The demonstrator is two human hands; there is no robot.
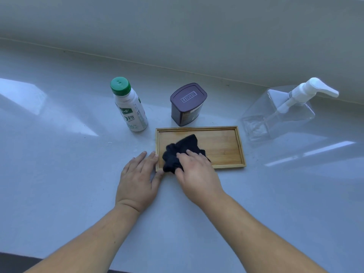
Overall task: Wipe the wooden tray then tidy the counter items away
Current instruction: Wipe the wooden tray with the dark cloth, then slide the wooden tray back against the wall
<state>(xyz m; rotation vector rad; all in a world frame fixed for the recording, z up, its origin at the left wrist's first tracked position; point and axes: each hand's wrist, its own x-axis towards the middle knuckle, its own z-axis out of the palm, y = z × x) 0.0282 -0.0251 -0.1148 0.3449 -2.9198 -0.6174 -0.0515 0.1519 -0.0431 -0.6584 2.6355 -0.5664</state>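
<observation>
We are mid-wipe: our right hand (194, 170) presses a bunched dark cloth (178, 152) into the wooden tray (222, 146), our left hand (138, 175) lies spread flat at its left rim, apparently bracing it, so next come strokes toward the tray's right end.

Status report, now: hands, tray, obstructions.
Right hand pressing dark cloth onto wooden tray. Left hand flat, bracing tray's left edge. Bottle, tin, pump dispenser stand clear behind.

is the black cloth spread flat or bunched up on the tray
Bunched up. The black cloth sits in crumpled folds on the wooden tray, pressed down by the right hand, covering only its left part.
</observation>
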